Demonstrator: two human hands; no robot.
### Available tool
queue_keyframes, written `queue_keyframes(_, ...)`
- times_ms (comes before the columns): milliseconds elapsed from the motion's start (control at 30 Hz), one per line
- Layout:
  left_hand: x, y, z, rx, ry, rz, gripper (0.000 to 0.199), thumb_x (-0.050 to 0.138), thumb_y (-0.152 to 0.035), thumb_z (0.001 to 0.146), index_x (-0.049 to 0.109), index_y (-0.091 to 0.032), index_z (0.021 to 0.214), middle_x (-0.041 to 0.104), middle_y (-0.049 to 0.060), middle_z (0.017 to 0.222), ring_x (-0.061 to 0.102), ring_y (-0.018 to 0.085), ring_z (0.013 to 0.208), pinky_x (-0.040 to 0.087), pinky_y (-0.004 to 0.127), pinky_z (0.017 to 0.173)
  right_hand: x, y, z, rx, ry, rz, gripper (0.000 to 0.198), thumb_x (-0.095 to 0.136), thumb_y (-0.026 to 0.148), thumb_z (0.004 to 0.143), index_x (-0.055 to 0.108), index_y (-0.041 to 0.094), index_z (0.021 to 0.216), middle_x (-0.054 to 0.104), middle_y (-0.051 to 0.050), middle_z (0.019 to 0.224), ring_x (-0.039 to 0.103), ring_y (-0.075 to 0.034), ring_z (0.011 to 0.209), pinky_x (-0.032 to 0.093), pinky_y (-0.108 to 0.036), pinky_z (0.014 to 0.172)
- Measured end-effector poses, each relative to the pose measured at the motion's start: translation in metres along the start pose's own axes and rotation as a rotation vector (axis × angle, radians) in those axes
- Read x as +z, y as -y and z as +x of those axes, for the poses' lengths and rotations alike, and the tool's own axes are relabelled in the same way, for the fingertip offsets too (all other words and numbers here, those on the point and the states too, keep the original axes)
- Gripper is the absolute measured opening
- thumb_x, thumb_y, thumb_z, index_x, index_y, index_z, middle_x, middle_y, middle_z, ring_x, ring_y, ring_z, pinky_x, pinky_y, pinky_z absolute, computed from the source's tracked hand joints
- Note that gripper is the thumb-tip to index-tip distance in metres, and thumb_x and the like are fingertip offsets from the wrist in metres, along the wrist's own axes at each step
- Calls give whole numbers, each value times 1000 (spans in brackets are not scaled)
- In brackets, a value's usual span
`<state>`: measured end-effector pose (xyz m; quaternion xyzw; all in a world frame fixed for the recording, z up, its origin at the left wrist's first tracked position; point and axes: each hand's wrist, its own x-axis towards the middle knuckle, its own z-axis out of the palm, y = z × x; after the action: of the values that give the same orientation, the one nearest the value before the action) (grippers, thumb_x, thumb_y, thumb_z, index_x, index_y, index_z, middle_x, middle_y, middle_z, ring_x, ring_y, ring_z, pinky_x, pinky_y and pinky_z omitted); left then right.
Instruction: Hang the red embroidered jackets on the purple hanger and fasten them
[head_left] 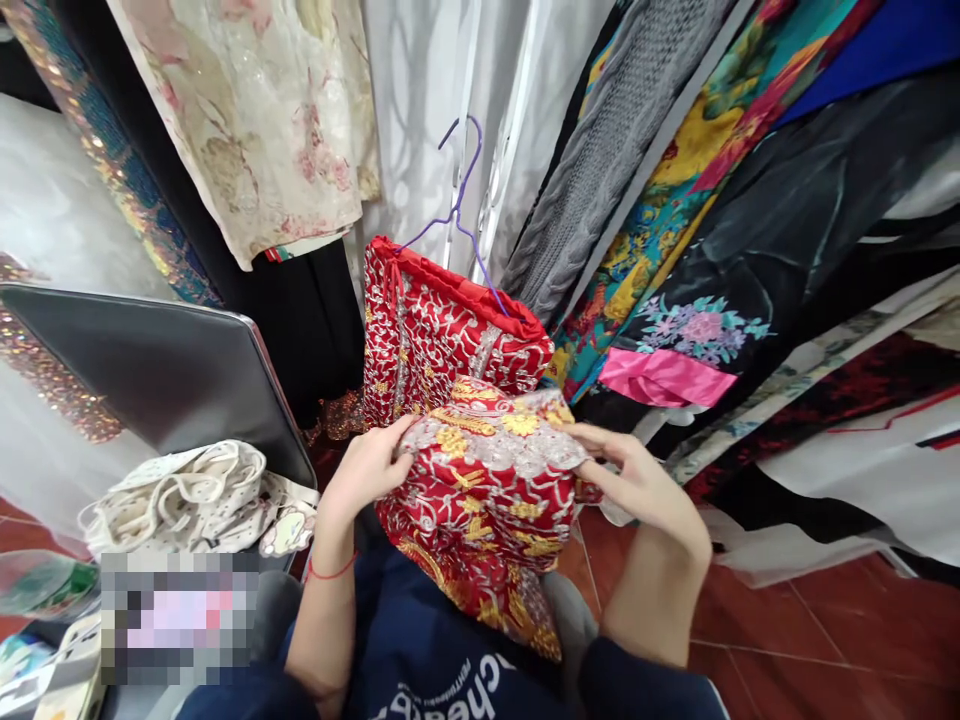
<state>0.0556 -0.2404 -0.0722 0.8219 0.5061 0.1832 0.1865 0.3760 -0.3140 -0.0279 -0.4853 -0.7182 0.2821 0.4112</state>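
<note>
So both hands are on this red garment (480, 480), heavy gold and silver embroidery all over it. The top half is on a purple hanger (461, 205), whose hook looks free of any rail, and leans among the clothes behind; the lower half is folded up toward the person, bunched over their lap. By the look of it the folding or checking is somewhere mid-way: the hem end is gathered up, but the shoulders are on the hanger and nothing is laid flat yet.

Left hand (367, 465) comes up from below, wrist bent, fingers curled over the left edge of the bunched cloth, gripping it. There's a red thread on that wrist. Right hand (634, 475) reaches in from the right, forearm angled across, thumb and fingers pinching the silver-trimmed edge at the cloth's right corner. Neither hand is spread; both are closed on fabric.

Around it: a wall of hanging clothes, a grey knit (600, 150), a floral print (690, 160). A grey case lid (165, 370) stands open at the left with a white bag (187, 500) beside it. Red tile floor (825, 640) underneath.
</note>
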Motion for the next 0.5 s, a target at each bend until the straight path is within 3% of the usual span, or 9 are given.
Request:
queue_keyframes(100,-6,11,2,31,-45,-36,36,44,-11,80,70,-20,103,73,5,91,67,21,84,46,30,78,1,1,8,-157,189,-38,24,55,31,93,73,20,82,71,-3,69,66,-18,62,53,-28,58)
queue_keyframes(200,-20,6,5,183,-166,-100,31,44,-7,78,70,-20,90,72,7,103,64,22,98,46,36,91,4,7,12,-439,418,26,29,49,28,99,73,21,84,74,-5,77,68,-18,71,56,-33,71)
queue_keyframes(267,-32,-8,7,361,-225,-162,29,46,-5,79,70,-21,84,69,7,111,60,23,108,44,39,99,5,5,13,-600,515,132,27,48,25,99,74,23,92,77,-6,86,71,-19,79,57,-37,80)
queue_keyframes(333,-43,-26,8,568,-208,-255,27,48,-4,80,69,-21,77,66,8,117,57,24,114,44,42,103,9,-1,14,-625,424,211,23,52,28,98,74,26,95,77,-6,92,73,-20,83,58,-39,81)
queue_keyframes(400,-49,-47,11,732,-133,-343,26,50,-5,81,69,-22,74,65,8,119,56,25,118,44,43,106,15,-9,15,-529,160,203,16,63,39,92,73,28,99,75,-7,101,73,-23,91,59,-40,84)
queue_keyframes(500,-46,-75,17,832,-10,-378,24,52,-9,83,70,-24,76,64,8,127,54,27,125,41,46,111,28,-20,20,-341,-187,8,44,73,54,82,66,27,116,69,-11,118,68,-28,111,59,-41,92)
